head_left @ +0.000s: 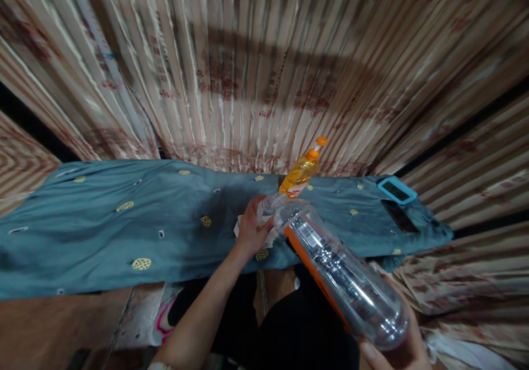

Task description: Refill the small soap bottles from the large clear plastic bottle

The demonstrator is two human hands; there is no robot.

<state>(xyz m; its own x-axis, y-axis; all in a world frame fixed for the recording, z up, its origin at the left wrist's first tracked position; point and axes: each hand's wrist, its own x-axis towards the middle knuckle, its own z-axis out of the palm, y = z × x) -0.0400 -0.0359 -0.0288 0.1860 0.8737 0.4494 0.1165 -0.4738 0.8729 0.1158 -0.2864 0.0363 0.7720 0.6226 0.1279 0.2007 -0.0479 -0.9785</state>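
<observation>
1. I have the right hand (415, 339) curled around the base of a tilted clear plastic bottle (347, 276).
2. My left hand (253, 229) is bent around white tissue (270, 240) at the bottle's neck end.
3. On the cloth-covered table (95, 216), a dark phone (399, 216) lies beside a blue-framed device (397, 190).
4. Beyond, an orange pump bottle (300, 173) stands before the pleated curtain (248, 94).

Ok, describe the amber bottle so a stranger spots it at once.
Find the teal cloth below the pleated curtain. Along its far edge, right of the middle, sits the amber bottle. Its orange top and yellow-orange body set it apart from the larger clear bottle nearer the viewer.
</observation>
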